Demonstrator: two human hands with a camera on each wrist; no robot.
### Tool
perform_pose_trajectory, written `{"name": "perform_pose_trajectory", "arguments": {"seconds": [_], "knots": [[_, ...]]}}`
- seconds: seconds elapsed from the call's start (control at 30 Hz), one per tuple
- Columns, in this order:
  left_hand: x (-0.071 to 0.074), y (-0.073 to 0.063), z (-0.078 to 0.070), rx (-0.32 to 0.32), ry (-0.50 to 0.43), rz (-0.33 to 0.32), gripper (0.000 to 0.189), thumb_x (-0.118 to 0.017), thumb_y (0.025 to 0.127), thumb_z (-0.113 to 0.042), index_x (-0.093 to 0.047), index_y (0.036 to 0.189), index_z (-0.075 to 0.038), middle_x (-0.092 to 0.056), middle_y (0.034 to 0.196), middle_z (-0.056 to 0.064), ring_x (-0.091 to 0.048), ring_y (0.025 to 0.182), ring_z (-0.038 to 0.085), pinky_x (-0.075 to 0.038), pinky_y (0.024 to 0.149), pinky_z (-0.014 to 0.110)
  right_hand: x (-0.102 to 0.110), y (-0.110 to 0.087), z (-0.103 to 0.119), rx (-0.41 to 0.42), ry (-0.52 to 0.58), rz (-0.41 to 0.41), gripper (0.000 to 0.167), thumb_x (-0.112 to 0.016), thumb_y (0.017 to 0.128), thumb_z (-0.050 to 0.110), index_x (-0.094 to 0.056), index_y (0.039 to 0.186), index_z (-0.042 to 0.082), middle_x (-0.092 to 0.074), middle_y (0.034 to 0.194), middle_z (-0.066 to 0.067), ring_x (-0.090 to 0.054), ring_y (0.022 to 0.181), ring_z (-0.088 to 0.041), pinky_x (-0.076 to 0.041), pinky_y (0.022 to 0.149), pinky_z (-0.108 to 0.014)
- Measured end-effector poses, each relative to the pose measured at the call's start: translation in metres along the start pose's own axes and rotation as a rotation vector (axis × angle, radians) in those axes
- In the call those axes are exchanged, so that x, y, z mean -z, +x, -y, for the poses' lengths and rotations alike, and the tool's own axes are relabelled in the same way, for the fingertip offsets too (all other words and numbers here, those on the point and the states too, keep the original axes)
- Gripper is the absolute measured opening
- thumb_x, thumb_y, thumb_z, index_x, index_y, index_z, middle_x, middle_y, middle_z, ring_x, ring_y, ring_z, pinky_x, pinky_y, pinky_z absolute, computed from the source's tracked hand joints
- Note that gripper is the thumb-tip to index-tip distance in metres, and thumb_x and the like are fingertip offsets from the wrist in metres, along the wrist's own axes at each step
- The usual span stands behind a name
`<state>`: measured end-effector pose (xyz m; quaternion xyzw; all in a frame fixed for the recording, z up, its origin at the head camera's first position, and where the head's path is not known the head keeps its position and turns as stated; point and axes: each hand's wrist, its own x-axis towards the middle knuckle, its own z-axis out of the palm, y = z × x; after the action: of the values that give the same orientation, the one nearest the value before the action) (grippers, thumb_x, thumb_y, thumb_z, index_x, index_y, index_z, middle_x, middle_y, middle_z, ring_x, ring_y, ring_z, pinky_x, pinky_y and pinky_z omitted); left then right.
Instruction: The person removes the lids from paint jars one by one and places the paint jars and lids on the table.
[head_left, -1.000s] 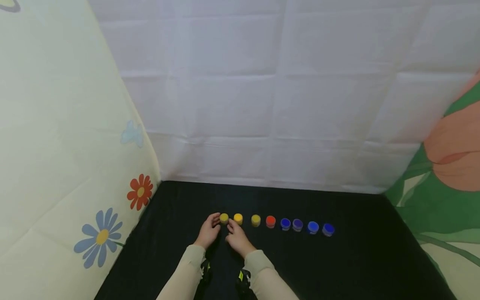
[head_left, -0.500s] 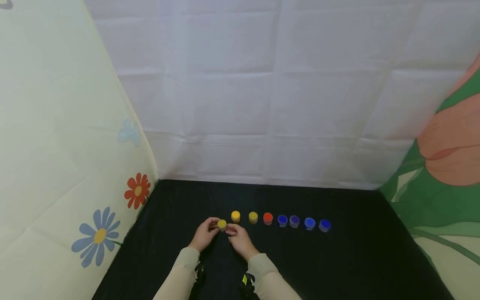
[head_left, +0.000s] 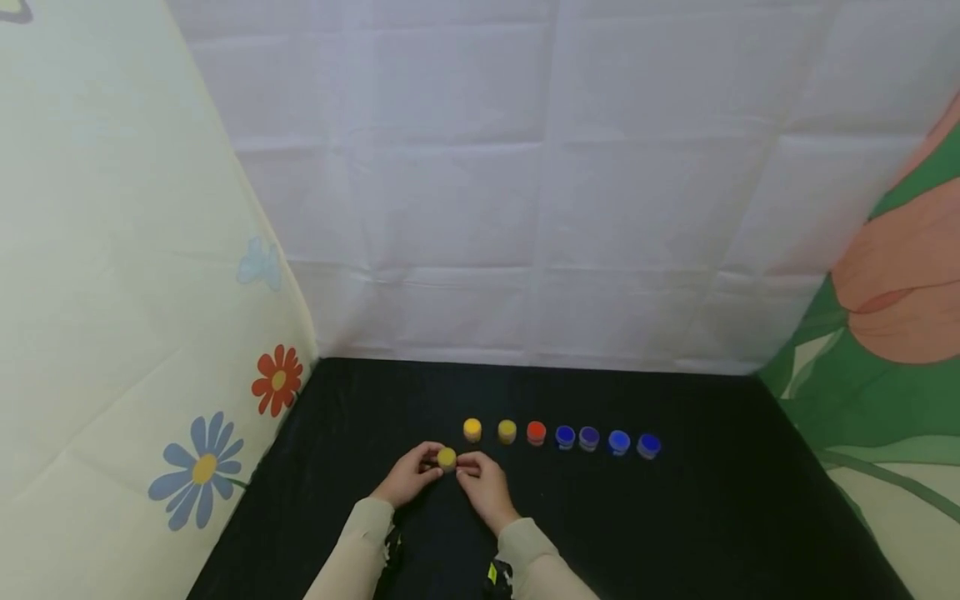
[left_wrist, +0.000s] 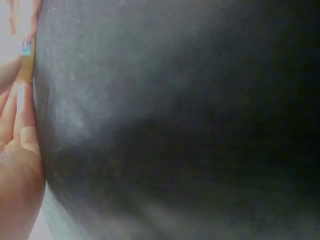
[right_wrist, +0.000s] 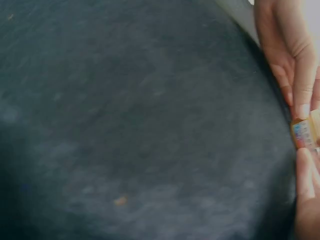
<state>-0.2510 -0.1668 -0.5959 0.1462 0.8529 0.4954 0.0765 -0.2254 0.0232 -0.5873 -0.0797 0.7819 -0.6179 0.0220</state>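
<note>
Nearest me, the left hand [head_left: 408,477] and right hand [head_left: 487,493] pinch a small olive-yellow-lidded jar [head_left: 447,458] between them, closer to the left edge of the black-covered counter [head_left: 712,500] than its right; I can't tell whether its base touches down. I judge it light and stiff, its smooth wall perhaps slippery, so I'd grip opposite sides below the lid. Beyond, toward the counter's far edge, stands a row of seven lidded jars [head_left: 566,437].
</note>
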Motion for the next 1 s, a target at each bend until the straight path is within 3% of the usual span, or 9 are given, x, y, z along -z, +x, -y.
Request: {"name": "perform_pose_trajectory", "arguments": {"seconds": [0.2, 0.37, 0.73, 1.0], "knots": [[0.002, 0.0, 0.002, -0.006, -0.004, 0.015, 0.03, -0.065, 0.099, -0.008, -0.059, 0.128, -0.003, -0.064, 0.124, 0.016, -0.062, 0.113, 0.035, -0.051, 0.094, 0.052, 0.001, 0.0, -0.007, 0.064, 0.043, 0.0, 0.026, -0.065, 0.099, 0.007, -0.06, 0.121, -0.006, -0.067, 0.117, -0.021, -0.068, 0.106, -0.033, -0.056, 0.09, -0.042], [0.004, 0.0, 0.004, -0.016, 0.002, 0.007, 0.029, -0.064, 0.1, -0.009, -0.06, 0.128, -0.003, -0.064, 0.125, 0.016, -0.062, 0.114, 0.035, -0.051, 0.095, 0.051, 0.003, 0.006, -0.011, 0.111, -0.013, 0.024, 0.026, -0.067, 0.099, 0.012, -0.063, 0.12, -0.001, -0.07, 0.113, -0.016, -0.069, 0.101, -0.026, -0.057, 0.086, -0.034], [0.004, 0.001, 0.008, -0.009, -0.035, 0.001, 0.028, -0.066, 0.099, -0.01, -0.062, 0.125, -0.003, -0.066, 0.123, 0.017, -0.065, 0.111, 0.035, -0.053, 0.093, 0.049, 0.012, 0.016, -0.009, 0.104, -0.06, 0.121, 0.028, -0.071, 0.097, 0.016, -0.065, 0.12, 0.003, -0.071, 0.105, -0.011, -0.069, 0.093, -0.022, -0.056, 0.079, -0.031], [0.004, 0.0, 0.009, -0.008, -0.077, 0.014, 0.028, -0.066, 0.098, -0.009, -0.062, 0.125, -0.002, -0.066, 0.123, 0.015, -0.064, 0.112, 0.033, -0.053, 0.093, 0.046, 0.01, 0.019, -0.011, 0.105, -0.077, 0.119, 0.027, -0.074, 0.094, 0.015, -0.067, 0.118, 0.004, -0.071, 0.1, -0.009, -0.069, 0.087, -0.018, -0.055, 0.073, -0.027]]}}
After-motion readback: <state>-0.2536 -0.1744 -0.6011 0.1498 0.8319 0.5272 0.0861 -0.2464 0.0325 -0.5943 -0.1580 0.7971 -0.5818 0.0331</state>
